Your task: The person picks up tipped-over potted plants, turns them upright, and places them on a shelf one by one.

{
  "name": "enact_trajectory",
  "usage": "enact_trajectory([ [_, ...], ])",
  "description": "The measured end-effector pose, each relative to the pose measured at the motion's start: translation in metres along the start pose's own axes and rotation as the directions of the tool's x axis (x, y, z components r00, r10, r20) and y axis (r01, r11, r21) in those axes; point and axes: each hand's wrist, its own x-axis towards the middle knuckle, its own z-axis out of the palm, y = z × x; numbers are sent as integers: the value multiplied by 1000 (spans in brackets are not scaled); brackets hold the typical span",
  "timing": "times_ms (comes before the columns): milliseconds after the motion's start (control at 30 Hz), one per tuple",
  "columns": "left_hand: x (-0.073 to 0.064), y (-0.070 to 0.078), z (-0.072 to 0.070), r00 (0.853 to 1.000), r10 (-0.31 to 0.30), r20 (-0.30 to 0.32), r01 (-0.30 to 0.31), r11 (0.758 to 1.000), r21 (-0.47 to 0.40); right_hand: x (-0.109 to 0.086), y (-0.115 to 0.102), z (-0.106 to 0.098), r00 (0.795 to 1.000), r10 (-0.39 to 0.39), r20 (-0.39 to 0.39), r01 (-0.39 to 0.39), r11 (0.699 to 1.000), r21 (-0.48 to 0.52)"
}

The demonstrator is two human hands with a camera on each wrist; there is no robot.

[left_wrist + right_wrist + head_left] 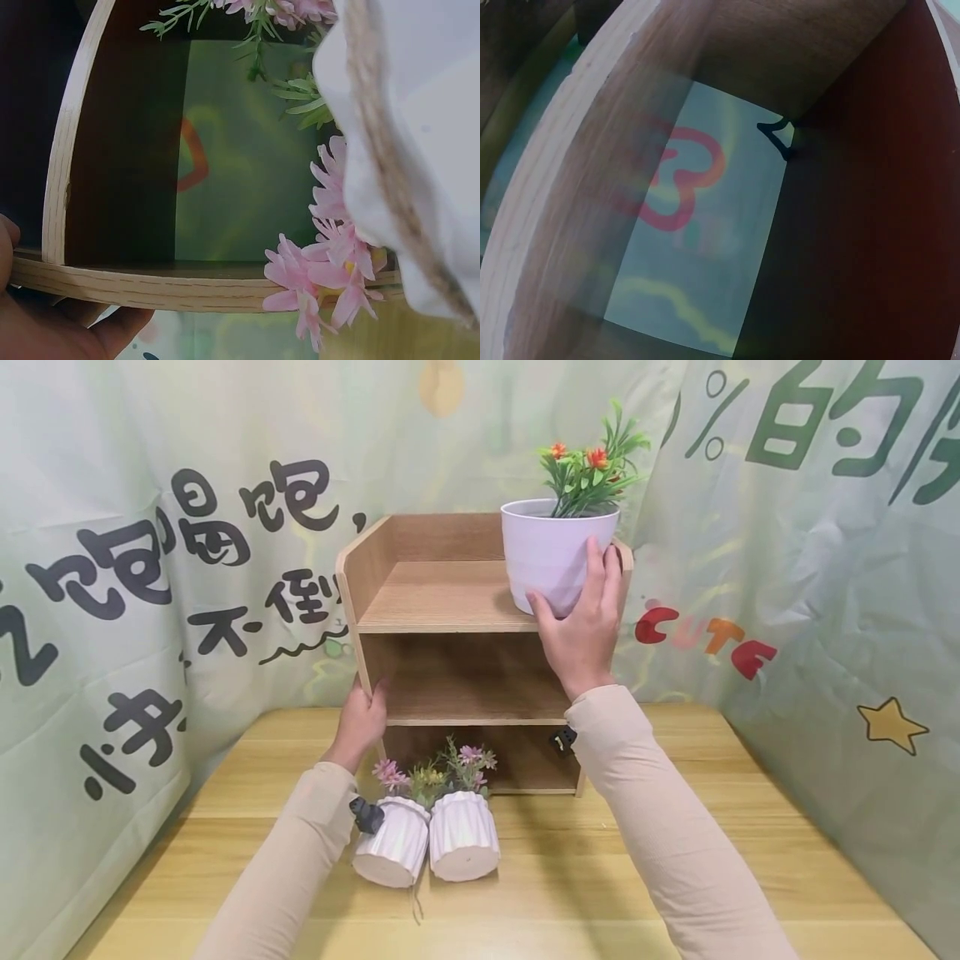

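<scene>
A wooden shelf unit (442,593) with a raised rim and open compartments stands on the table. My left hand (358,727) grips its left side panel, thumb inside and fingers outside in the left wrist view, where the hand (56,326) is at the lower left. At the right of the top board, my right hand (585,635) holds a white flowerpot (543,552) upright by its right side. Green leaves and orange-red flowers (592,464) rise from it. The right wrist view shows shelf panels (870,202), with the hand out of sight.
Two small white fluted pots (393,847) with pink and yellow flowers (427,781) lie tipped in front of the lowest compartment, bases toward me. One white pot (427,135) with a twine band is close in the left wrist view. A printed curtain (300,543) surrounds the wooden table (697,827).
</scene>
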Motion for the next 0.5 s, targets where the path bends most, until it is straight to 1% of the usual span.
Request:
enact_trajectory([
  [133, 0, 0, 0, 1000, 2, 5, -2, 1000, -3, -1, 1, 1, 1000, -9, 6, 9, 1000, -9],
  [500, 0, 2, -1, 1000, -1, 9, 1, 1000, 6, -5, 3, 2, 996, -83, -21, 83, 997, -9],
])
